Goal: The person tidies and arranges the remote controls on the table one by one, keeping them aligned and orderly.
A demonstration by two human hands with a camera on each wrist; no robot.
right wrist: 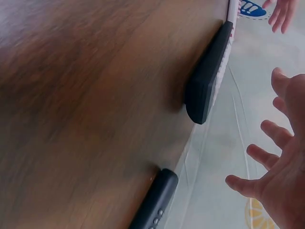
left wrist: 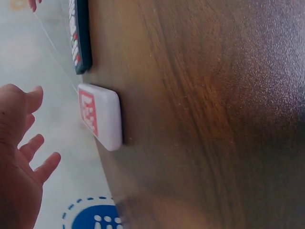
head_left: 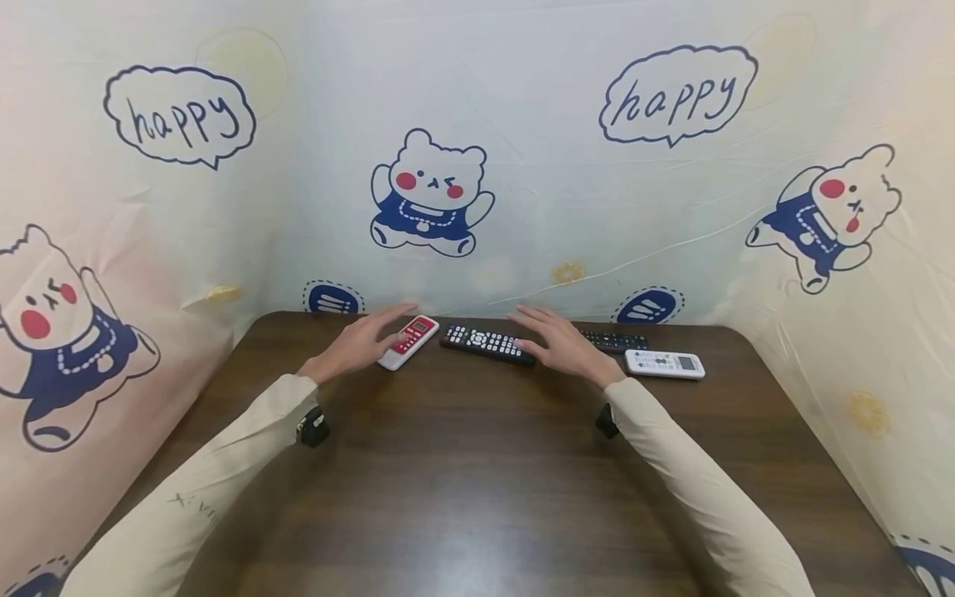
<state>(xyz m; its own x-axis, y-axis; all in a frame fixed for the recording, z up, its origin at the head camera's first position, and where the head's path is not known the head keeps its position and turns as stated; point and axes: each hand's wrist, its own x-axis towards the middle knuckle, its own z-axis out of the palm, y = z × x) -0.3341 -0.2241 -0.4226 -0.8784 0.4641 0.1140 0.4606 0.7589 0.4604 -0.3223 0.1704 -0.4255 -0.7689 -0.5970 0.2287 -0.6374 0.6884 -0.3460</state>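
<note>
My left hand [head_left: 358,342] hovers with spread, relaxed fingers over a white remote control with a red face [head_left: 410,342]. In the left wrist view that red-and-white remote [left wrist: 101,116] lies on the table, apart from the hand [left wrist: 24,148]. A black remote with white buttons [head_left: 485,342] lies to its right. My right hand [head_left: 563,342] is above this remote's right end, fingers extended and holding nothing. The right wrist view shows a gap between the hand [right wrist: 281,143] and the black remote [right wrist: 209,76].
Right of the right hand lie a second black remote [head_left: 615,341], partly hidden, and a white remote with a small screen [head_left: 666,364]. All are near the back edge of the brown wooden table [head_left: 462,481]. A printed cloth [head_left: 522,166] hangs behind and at both sides.
</note>
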